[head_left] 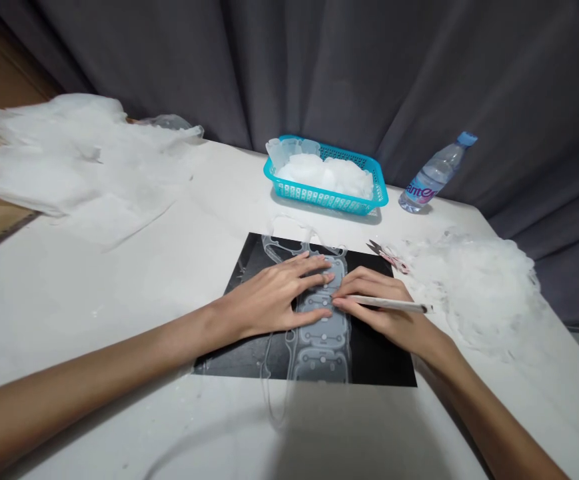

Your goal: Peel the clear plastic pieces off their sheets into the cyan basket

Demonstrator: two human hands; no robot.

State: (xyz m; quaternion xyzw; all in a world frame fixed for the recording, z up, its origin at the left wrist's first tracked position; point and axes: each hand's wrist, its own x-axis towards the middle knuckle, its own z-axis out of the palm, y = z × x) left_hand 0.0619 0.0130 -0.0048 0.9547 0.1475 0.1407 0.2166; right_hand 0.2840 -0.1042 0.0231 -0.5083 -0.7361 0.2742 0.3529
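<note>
Sheet on mat. Left hand flat on sheet, fingers spread, released. Right hand over mat, fingers grasping tool, tip over sheet. Basket beyond mat; scissors at mat's far right corner.

Your left hand lay flat while your right hand pinched

Your left forearm stretched from the lower left, wrist nearly straight, palm down, fingers fanned apart. Your right forearm slanted up from the lower right; the hand turned inward, thumb and forefinger drawn together. The fingertips of both hands lay close, just apart.
</note>
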